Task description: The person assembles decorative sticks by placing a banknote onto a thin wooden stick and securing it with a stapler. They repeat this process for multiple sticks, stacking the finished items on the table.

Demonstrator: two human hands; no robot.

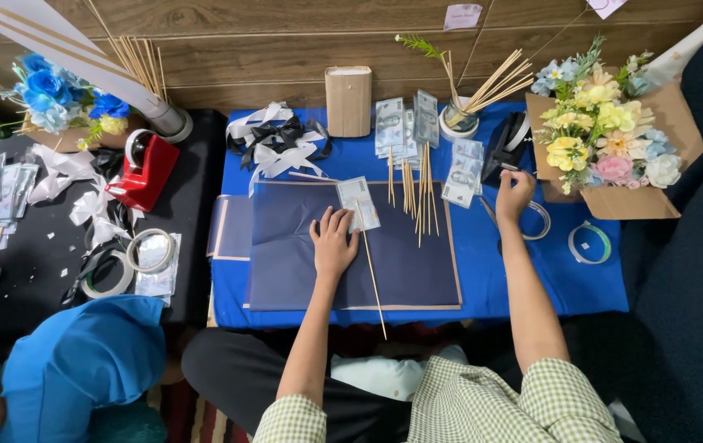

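Note:
My left hand (333,243) lies flat, fingers spread, on a dark blue sheet of paper (417,271) spread over a blue cloth. Its fingertips press the edge of a banknote (359,203) that has a thin wooden stick (372,271) attached and running down toward me. My right hand (514,194) reaches to the black tape dispenser (506,146) and pinches at its front end, just above a clear tape roll (538,220). Loose sticks (417,193) and more banknotes (405,123) lie between both hands.
A box of yellow, pink and blue flowers (606,139) stands at the right, a jar of sticks (460,119) and a brown paper roll (348,100) at the back. Ribbon bows (277,143), a red tape dispenser (146,168) and tape rolls (150,250) lie left. Another person in blue (80,361) sits at lower left.

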